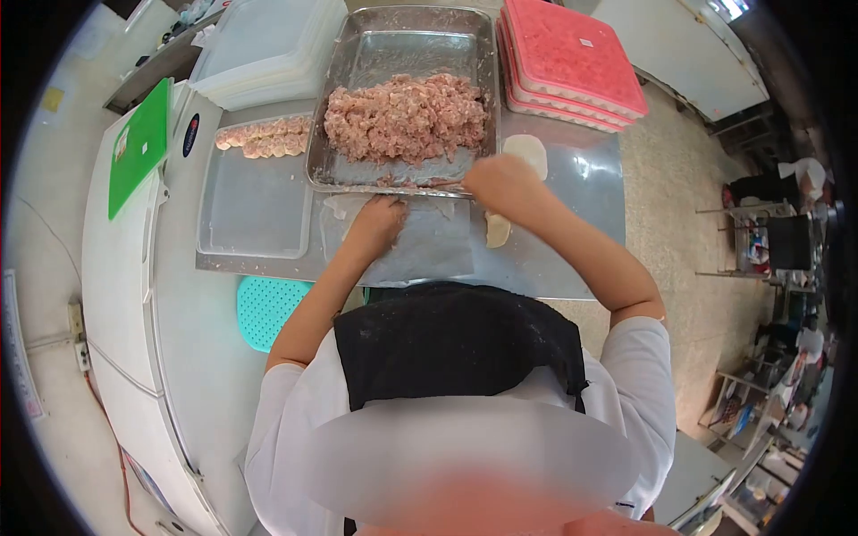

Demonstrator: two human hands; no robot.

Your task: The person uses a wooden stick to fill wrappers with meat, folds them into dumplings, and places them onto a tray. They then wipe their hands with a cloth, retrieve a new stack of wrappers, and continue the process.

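Both hands work at the near edge of the steel tray [344,80] in the upper middle of the frame. Left hand [380,219] lies knuckles-up on the table just below the tray's rim, fingers curled under; whether it grips anything I cannot tell. Right hand [502,183] is bunched at the tray's lower right corner, fingers drawn together, and what it holds, if anything, is hidden.

Largest first: the steel table [572,259] fills the centre. On it the tray carries a heap of pink minced filling [407,116] across its near half. Left of the tray sits a clear shallow tray [255,210] with 1 row of folded dumplings [264,137] along its far edge. A stack of red lidded boxes [572,58] is at upper right, a stack of white ones [268,45] at upper left. A green cutting board [138,147] leans at far left. Smallest, 2 round dough wrappers: one [529,150] above the right hand, one [497,230] below it.
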